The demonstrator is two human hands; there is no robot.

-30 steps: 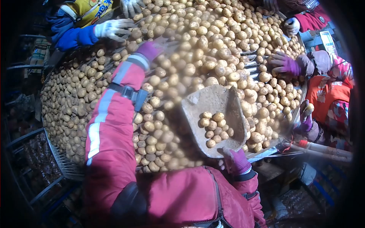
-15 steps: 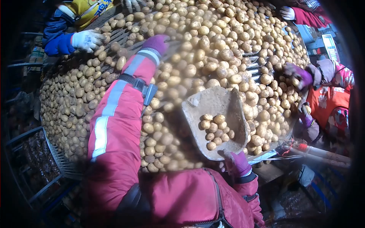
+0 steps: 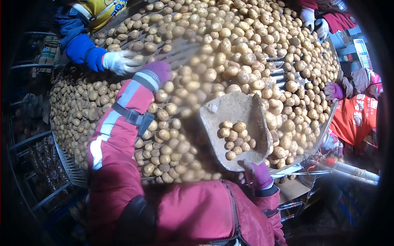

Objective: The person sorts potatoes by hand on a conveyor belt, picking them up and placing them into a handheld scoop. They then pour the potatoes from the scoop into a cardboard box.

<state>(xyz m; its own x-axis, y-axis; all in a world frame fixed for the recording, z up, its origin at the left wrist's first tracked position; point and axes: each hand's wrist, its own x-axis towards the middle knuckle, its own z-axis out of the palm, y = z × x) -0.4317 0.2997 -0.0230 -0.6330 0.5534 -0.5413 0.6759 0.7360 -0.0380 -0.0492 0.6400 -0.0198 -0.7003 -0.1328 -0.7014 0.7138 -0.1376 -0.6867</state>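
Note:
My right hand (image 3: 258,175), in a purple glove, grips the lower edge of a worn, pale scoop (image 3: 246,107). Several small potatoes (image 3: 237,139) lie in the scoop. Over the big heap of potatoes (image 3: 242,57) reaches my left hand (image 3: 159,72), also purple-gloved and a little blurred. Potatoes lie around and below it; its fingers are too smeared to show whether it holds one. A dark band with a buckle circles my left sleeve.
A co-worker's white-gloved hand (image 3: 122,62) is close to my left hand. Another person's white gloves (image 3: 314,24) are at the top right. A third person's purple glove (image 3: 333,91) is at the right edge. Slatted metal (image 3: 279,74) shows among the potatoes.
My left hand has moved down and slightly left. The co-worker's white glove has moved right, towards it. The right-hand person's hands have drawn back. The scoop has barely shifted.

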